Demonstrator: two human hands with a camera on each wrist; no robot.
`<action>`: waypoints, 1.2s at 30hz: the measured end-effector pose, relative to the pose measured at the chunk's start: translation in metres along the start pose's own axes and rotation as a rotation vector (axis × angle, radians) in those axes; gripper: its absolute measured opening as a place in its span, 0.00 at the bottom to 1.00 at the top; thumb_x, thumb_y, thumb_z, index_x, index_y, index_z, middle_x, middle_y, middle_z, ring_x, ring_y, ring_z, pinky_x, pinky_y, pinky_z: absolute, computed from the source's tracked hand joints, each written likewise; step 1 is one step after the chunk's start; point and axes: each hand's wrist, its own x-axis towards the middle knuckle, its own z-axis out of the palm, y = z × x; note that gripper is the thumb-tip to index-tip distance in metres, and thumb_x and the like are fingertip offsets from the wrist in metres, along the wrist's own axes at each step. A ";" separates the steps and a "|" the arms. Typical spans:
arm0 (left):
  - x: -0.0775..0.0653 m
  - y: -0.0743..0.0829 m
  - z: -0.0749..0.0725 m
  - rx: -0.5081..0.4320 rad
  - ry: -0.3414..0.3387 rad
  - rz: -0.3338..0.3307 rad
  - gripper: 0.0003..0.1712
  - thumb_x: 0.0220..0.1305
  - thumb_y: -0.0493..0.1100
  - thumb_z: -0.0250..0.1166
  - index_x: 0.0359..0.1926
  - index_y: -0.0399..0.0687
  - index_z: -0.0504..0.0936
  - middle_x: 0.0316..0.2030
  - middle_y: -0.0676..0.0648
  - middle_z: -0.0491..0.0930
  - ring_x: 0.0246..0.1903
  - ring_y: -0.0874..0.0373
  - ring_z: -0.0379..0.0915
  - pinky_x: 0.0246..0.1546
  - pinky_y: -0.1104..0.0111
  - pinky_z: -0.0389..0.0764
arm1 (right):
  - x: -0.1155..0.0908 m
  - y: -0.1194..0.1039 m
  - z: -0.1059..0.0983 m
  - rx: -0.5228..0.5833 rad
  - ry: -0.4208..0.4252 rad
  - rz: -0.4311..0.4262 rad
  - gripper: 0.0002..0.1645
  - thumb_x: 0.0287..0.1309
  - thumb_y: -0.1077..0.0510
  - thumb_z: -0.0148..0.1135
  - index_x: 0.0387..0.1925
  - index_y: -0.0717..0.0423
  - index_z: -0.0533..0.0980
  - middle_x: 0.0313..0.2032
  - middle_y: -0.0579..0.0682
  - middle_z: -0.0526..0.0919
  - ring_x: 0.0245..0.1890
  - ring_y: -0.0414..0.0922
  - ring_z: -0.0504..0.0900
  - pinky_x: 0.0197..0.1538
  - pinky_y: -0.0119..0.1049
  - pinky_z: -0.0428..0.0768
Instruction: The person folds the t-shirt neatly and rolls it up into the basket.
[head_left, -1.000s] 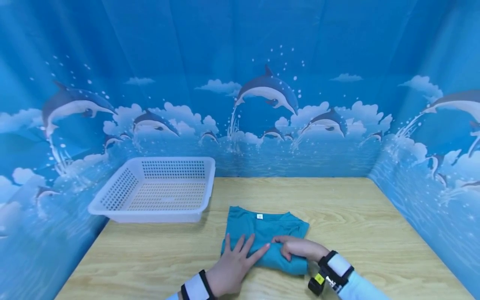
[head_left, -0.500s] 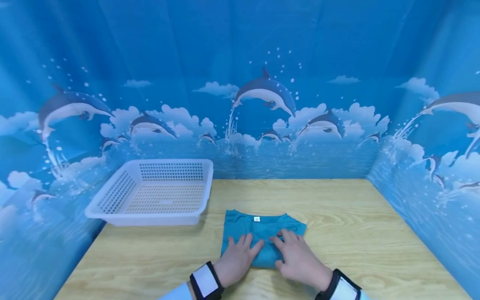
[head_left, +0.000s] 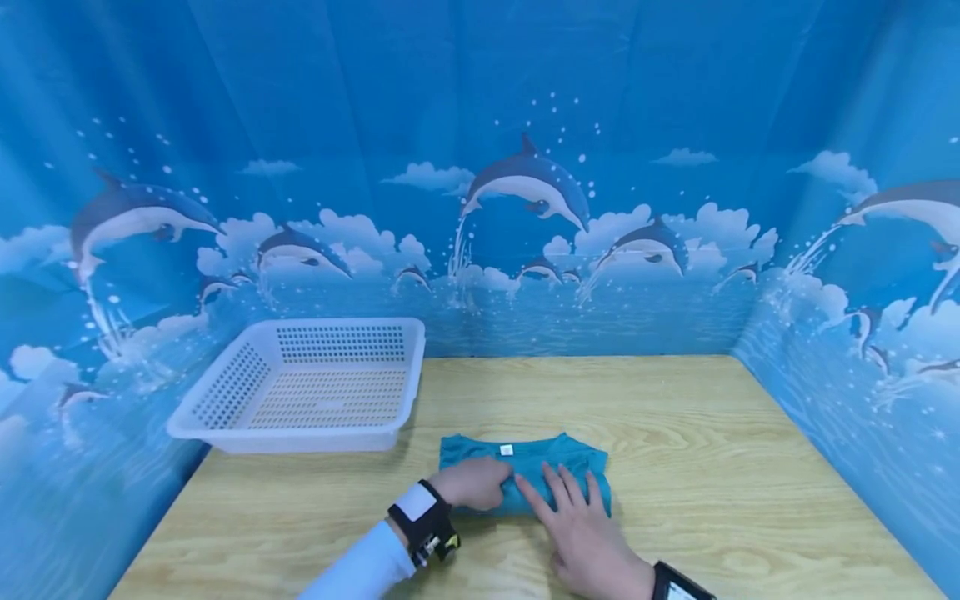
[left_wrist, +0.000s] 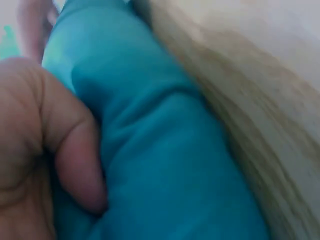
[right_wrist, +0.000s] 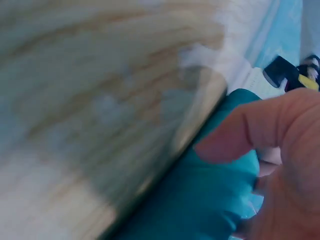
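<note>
A teal T-shirt (head_left: 468,447) lies on the table, its neckline and small white label (head_left: 506,450) toward the back. Its near part forms a thick roll (left_wrist: 155,165), which fills much of the left wrist view. My left hand (head_left: 474,483) grips the left side of this roll with bent fingers, the thumb (left_wrist: 82,165) sinking into the cloth. On the right side, my right hand (head_left: 588,533) rests over the shirt with fingers spread and straight. In the right wrist view its thumb (right_wrist: 225,142) touches the roll along the near edge.
A white perforated plastic basket (head_left: 315,439) stands at the back left of the wooden table (head_left: 712,483). A blue curtain (head_left: 375,83) printed with dolphins encloses the back and both sides.
The shirt has become shorter front to back as its near edge rolled away from me. My left hand went from spread to curled; my right, curled at first, now lies spread.
</note>
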 end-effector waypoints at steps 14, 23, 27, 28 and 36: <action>-0.011 -0.014 -0.005 -0.298 -0.137 -0.011 0.25 0.51 0.30 0.52 0.51 0.53 0.75 0.43 0.51 0.78 0.39 0.58 0.73 0.40 0.64 0.74 | 0.010 0.003 0.021 -0.210 0.166 -0.094 0.42 0.44 0.65 0.66 0.64 0.50 0.64 0.44 0.55 0.73 0.44 0.50 0.73 0.38 0.51 0.76; -0.045 -0.002 0.016 -0.008 0.294 0.069 0.22 0.47 0.39 0.62 0.48 0.46 0.75 0.36 0.49 0.76 0.35 0.58 0.71 0.37 0.64 0.78 | 0.019 0.006 0.017 -0.102 0.062 -0.076 0.35 0.52 0.67 0.61 0.62 0.47 0.65 0.42 0.50 0.73 0.41 0.45 0.72 0.35 0.44 0.74; -0.061 0.002 0.021 0.166 0.413 0.140 0.28 0.50 0.43 0.63 0.55 0.46 0.73 0.46 0.45 0.75 0.46 0.52 0.71 0.50 0.55 0.76 | 0.025 0.009 0.014 -0.022 0.002 -0.049 0.36 0.48 0.67 0.64 0.60 0.47 0.66 0.44 0.51 0.75 0.45 0.48 0.74 0.40 0.52 0.77; -0.065 0.003 0.023 0.197 0.428 0.160 0.30 0.51 0.44 0.63 0.57 0.46 0.72 0.48 0.45 0.75 0.48 0.51 0.71 0.51 0.54 0.75 | 0.026 0.010 0.012 0.009 -0.015 -0.041 0.36 0.47 0.67 0.64 0.59 0.48 0.66 0.44 0.51 0.75 0.45 0.49 0.75 0.40 0.53 0.78; -0.080 0.015 0.036 0.338 0.396 0.245 0.42 0.55 0.48 0.65 0.69 0.47 0.59 0.62 0.37 0.65 0.61 0.46 0.62 0.58 0.48 0.68 | 0.038 0.019 0.003 0.346 -0.154 0.003 0.21 0.49 0.70 0.53 0.44 0.46 0.71 0.35 0.44 0.78 0.33 0.40 0.76 0.34 0.36 0.77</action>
